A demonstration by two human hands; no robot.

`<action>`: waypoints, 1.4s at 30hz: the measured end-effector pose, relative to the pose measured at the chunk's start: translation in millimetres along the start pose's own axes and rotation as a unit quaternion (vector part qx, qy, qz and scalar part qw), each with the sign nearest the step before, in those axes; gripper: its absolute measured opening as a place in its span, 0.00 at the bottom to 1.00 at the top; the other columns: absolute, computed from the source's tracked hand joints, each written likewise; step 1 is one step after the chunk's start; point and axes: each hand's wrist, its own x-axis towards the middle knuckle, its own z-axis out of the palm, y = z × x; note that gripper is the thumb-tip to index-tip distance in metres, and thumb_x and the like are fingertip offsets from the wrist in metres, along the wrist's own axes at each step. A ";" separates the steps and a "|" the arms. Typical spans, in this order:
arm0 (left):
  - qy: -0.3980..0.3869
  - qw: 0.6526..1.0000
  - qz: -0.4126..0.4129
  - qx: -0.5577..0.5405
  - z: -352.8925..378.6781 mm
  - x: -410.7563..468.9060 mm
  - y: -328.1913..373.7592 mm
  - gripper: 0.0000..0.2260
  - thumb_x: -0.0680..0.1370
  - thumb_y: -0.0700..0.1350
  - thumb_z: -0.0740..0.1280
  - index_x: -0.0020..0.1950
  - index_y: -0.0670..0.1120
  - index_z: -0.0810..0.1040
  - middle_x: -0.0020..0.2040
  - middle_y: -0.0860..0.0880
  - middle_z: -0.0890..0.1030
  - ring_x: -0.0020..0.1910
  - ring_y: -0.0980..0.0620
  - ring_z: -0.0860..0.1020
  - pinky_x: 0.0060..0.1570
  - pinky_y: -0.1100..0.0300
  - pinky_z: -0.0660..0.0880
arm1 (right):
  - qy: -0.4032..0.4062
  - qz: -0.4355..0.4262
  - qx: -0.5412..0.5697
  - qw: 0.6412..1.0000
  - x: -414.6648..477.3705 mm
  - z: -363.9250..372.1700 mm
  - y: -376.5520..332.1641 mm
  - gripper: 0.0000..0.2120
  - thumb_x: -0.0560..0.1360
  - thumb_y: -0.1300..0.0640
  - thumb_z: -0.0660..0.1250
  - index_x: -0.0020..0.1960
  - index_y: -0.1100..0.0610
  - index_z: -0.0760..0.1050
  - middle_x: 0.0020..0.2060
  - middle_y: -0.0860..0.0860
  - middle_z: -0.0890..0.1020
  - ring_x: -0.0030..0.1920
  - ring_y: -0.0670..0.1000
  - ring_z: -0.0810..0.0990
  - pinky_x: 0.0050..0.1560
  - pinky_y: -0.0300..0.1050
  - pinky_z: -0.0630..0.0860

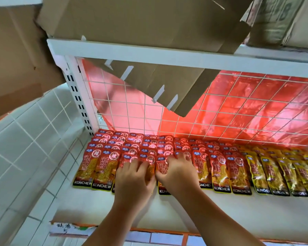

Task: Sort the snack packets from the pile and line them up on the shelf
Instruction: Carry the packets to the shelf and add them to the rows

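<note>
Left hand [134, 176] and right hand [177, 173] rest on red packets [103, 167] on shelf [220, 212].

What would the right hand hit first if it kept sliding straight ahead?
Probably the overlapping red snack packets just beyond the right hand, then the wire grid; depth is unclear.

There are two hands, a left hand [132, 176] and a right hand [178, 173], roughly nine overlapping columns of red snack packets [220, 171], at least five columns of yellow snack packets [272, 174] running off the frame's edge, and two white shelf boards [220, 213].
</note>
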 end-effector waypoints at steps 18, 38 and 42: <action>0.002 1.000 -0.005 -0.020 1.4 0.4 -1.3 0.14 0.74 0.54 0.70 0.56 0.48 0.83 0.51 0.48 0.82 0.47 0.47 0.80 0.47 0.51 0.76 | -0.015 0.005 -0.021 1.000 1.4 3.6 -2.3 0.28 0.75 0.32 0.61 0.67 0.48 0.70 0.62 0.53 0.75 0.63 0.58 0.74 0.62 0.54 0.72; 0.004 0.998 -0.051 -0.025 -10.6 11.1 14.7 0.20 0.75 0.59 0.62 0.61 0.52 0.82 0.56 0.50 0.81 0.53 0.47 0.78 0.53 0.46 0.74 | 0.087 -0.054 0.071 0.992 0.6 -24.1 9.0 0.16 0.76 0.45 0.66 0.57 0.54 0.76 0.49 0.51 0.78 0.50 0.53 0.76 0.50 0.48 0.76; 0.012 0.998 -0.021 -0.060 -15.9 23.0 28.5 0.19 0.76 0.59 0.65 0.63 0.52 0.79 0.58 0.52 0.79 0.58 0.47 0.76 0.60 0.43 0.70 | 0.103 -0.093 0.117 0.983 -2.2 -40.7 20.8 0.11 0.77 0.48 0.69 0.55 0.53 0.77 0.48 0.48 0.77 0.49 0.49 0.76 0.46 0.42 0.72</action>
